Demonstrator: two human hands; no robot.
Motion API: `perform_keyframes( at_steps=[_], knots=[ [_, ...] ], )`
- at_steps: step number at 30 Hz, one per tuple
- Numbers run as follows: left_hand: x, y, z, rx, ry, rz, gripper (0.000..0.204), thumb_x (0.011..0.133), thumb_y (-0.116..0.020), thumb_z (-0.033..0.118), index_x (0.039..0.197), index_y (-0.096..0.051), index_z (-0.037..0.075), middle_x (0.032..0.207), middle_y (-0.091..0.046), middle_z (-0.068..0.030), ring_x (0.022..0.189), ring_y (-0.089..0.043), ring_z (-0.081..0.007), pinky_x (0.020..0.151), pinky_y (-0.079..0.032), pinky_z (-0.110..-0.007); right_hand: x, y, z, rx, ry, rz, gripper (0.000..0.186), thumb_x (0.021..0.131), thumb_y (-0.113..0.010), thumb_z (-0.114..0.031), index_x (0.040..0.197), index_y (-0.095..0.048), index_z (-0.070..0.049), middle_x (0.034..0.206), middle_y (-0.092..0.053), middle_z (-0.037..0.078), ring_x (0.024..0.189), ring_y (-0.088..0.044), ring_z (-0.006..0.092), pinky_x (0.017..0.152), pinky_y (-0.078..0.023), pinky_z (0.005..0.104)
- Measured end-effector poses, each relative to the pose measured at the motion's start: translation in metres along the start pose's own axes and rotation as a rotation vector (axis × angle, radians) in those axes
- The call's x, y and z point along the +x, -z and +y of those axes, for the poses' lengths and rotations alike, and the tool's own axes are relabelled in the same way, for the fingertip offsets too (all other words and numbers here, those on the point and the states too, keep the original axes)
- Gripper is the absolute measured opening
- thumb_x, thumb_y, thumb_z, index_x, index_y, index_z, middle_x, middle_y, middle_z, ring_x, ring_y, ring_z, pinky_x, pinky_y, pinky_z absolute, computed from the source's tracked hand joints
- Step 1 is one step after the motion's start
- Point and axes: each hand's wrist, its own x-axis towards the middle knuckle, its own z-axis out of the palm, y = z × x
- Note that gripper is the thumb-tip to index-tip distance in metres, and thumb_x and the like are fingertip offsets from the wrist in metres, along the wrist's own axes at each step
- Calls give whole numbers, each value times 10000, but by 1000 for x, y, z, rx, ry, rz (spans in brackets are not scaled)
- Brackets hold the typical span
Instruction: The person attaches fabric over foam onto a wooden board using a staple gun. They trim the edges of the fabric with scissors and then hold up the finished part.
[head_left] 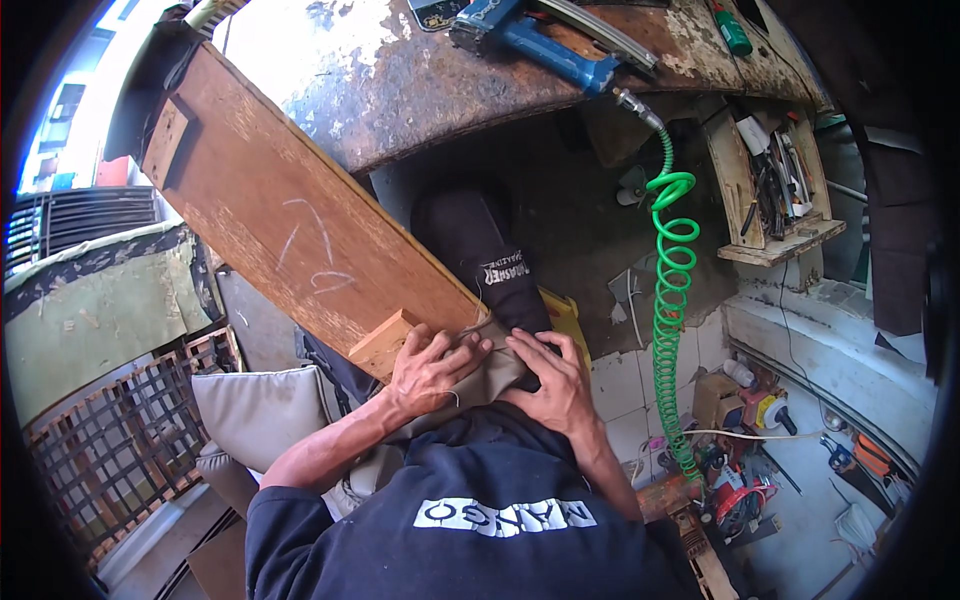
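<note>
At near end of long brown wooden board [310, 215], L hand [432, 368], fingers curled, grips taupe fabric piece [488, 384]; R hand [556, 382] touches it, can't tell if gripping.

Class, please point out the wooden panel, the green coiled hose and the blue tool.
Wooden panel [305, 222]: head view, its broad face.
Green coiled hose [671, 340]: head view, its middle coils.
Blue tool [556, 56]: head view, its handle.
</note>
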Motion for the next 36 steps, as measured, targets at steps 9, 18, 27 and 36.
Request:
perform_keyframes(
  at_steps=[9, 18, 27, 36],
  knots=[
    [-18, -18, 3, 10, 63, 51, 773, 788, -584, 334, 1549, -499, 226, 1420, -582, 57, 1110, -559, -218, 965, -403, -466, 156, 137, -38, -237, 304, 470, 406, 912, -778, -207, 1263, -706, -16, 1110, -743, 135, 985, -677, 300, 868, -555, 403],
    [-21, -26, 6, 124, 35, 199, 751, 752, -595, 311, 1495, -564, 205, 1375, -618, 39, 1182, -573, -223, 1121, -432, -446, 298, 125, -9, -745, 301, 309, 603, 856, -736, -213, 1389, -533, -20, 1365, -603, 235, 1168, -597, 404, 1028, -491, 487],
    [-29, -16, 5, -35, 113, 123, 767, 746, -612, 307, 1489, -549, 129, 1470, -586, 15, 1355, -528, -228, 1233, -342, -497, 287, 123, -70, -629, 154, 235, 505, 874, -665, -239, 1337, -588, -54, 1015, -741, 242, 964, -713, 458, 874, -559, 546],
    [-43, -31, 14, 4, 152, 151, 770, 741, -594, 325, 1502, -568, 214, 1542, -548, 64, 1440, -468, -237, 1268, -260, -525, 112, 101, -53, -243, 629, -511, 635, 711, -776, -91, 1328, -634, -44, 857, -738, 109, 701, -729, 307, 627, -606, 398]
  ],
)
